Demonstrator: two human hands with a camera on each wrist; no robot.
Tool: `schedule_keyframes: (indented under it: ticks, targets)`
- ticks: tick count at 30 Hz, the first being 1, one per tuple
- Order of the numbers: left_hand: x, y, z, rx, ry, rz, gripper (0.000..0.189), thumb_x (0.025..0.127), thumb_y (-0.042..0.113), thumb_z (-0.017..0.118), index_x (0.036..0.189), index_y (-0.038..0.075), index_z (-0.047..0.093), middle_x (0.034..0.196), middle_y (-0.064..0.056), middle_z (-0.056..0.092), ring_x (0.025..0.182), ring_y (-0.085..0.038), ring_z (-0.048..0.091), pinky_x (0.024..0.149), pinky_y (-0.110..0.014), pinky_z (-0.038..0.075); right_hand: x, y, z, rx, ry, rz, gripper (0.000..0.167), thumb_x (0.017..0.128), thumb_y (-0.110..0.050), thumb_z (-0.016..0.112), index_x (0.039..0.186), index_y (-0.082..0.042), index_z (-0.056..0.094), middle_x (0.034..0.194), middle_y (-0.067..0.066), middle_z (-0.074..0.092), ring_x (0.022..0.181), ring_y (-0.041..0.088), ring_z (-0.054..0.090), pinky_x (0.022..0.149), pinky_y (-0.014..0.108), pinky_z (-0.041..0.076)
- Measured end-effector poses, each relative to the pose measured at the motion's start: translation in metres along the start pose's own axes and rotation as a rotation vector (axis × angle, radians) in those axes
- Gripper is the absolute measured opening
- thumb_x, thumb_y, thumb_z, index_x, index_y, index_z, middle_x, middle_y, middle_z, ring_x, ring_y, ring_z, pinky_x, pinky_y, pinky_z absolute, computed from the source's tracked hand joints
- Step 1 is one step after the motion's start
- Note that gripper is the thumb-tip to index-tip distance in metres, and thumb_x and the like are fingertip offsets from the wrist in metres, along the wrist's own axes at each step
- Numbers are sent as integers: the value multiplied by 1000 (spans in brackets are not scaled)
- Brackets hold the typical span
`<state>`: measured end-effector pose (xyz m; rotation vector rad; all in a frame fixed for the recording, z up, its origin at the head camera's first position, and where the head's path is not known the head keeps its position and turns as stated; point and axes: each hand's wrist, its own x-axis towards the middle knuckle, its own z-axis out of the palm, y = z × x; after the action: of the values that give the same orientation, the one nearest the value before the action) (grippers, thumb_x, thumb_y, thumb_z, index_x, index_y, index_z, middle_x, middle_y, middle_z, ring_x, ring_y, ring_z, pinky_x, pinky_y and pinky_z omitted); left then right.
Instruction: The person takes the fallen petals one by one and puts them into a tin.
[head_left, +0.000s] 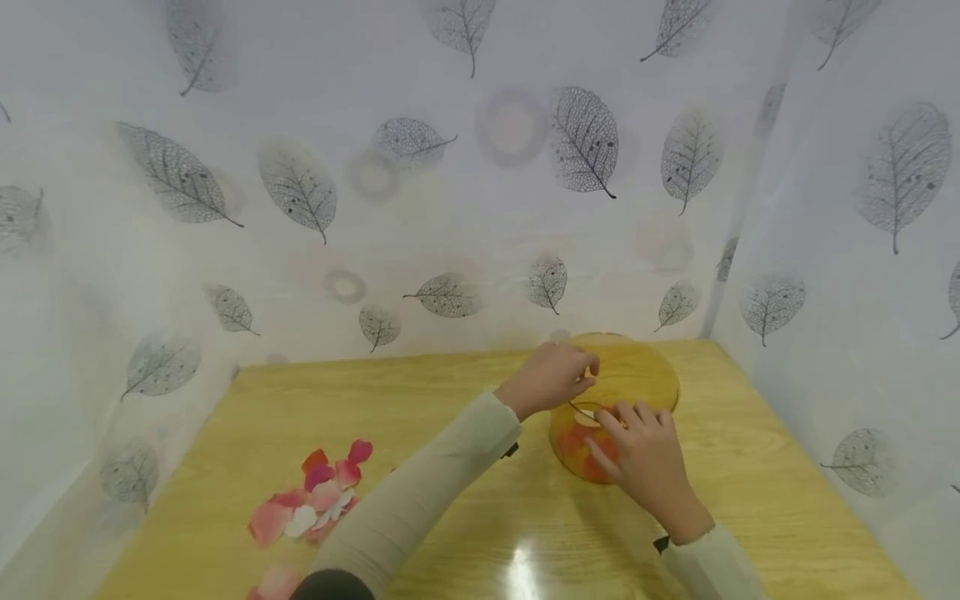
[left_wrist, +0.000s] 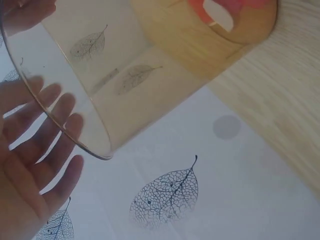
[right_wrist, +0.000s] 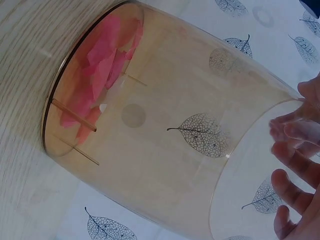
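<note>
A clear amber vase (right_wrist: 165,100) stands on the wooden table, with pink and red petals (right_wrist: 100,65) lying in its bottom. Over its mouth is my left hand (head_left: 551,381), fingers loosely bent and apart. In the left wrist view the vase's rim (left_wrist: 102,155) crosses those fingers (left_wrist: 65,112). Closer to the front, my right hand (head_left: 647,454) is at the vase's side, fingers spread, tips overlapping the glass. The right wrist view has its fingertips (right_wrist: 285,182) right at the rim. Neither hand shows a petal in its fingers. A thin brown stick-like shape (right_wrist: 75,116) shows near the base.
A loose pile of pink, red and white petals (head_left: 326,496) lies on the table (head_left: 480,542), left of my left forearm. More petals (head_left: 276,581) are at the front edge. A white leaf-printed covering (head_left: 480,217) rises behind and on both sides.
</note>
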<state>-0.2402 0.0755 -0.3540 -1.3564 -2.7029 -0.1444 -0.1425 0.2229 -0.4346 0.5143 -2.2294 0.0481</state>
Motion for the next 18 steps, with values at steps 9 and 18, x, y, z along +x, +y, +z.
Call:
schedule_keyframes:
  ticks: [9, 18]
  targets:
    - [-50, -16, -4, 26, 346, 47, 8, 91, 23, 61, 95, 17, 66, 88, 5, 67, 76, -9, 62, 74, -24, 51, -1, -1, 0, -5, 17, -1, 60, 97, -55, 21, 89, -12, 63, 77, 7, 56, 66, 28, 50, 56, 38, 33]
    - [-116, -57, -2, 10, 286, -68, 5, 89, 21, 63, 92, 17, 66, 88, 3, 66, 79, -10, 62, 70, -27, 52, 0, -2, 0, 18, 10, 2, 55, 96, -52, 28, 90, -10, 64, 78, 7, 56, 67, 28, 49, 57, 39, 33]
